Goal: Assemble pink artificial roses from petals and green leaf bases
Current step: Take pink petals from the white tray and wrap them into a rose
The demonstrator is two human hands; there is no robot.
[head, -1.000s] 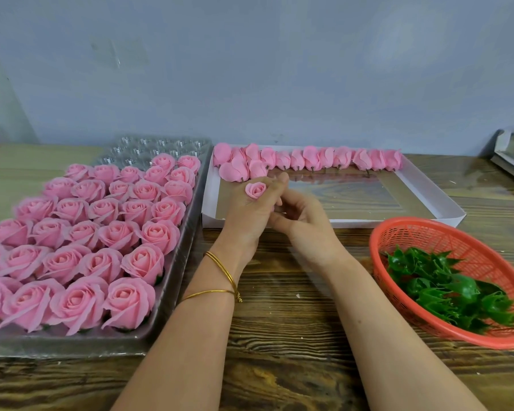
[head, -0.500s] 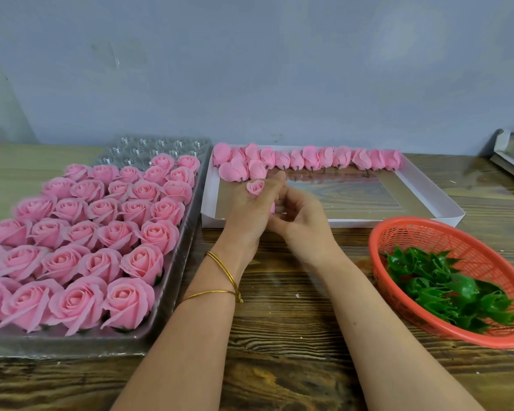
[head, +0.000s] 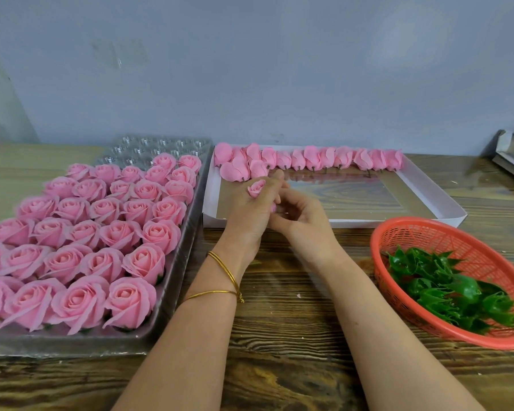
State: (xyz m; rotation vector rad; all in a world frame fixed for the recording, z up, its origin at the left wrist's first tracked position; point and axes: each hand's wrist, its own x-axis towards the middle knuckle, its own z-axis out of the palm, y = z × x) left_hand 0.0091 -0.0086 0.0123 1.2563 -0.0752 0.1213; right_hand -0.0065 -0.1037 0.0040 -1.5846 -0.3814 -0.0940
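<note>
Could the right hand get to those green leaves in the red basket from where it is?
Probably yes. The red basket sits open-topped beside the right hand, nothing between them, green leaves uncovered. But that hand and the left hand are busy with a rosebud.

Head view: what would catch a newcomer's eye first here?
A mass of pink roses fills the tray at left. At centre, the left hand holds a small bud, with the right hand beside it. A red basket of green leaves sits at right.
</note>
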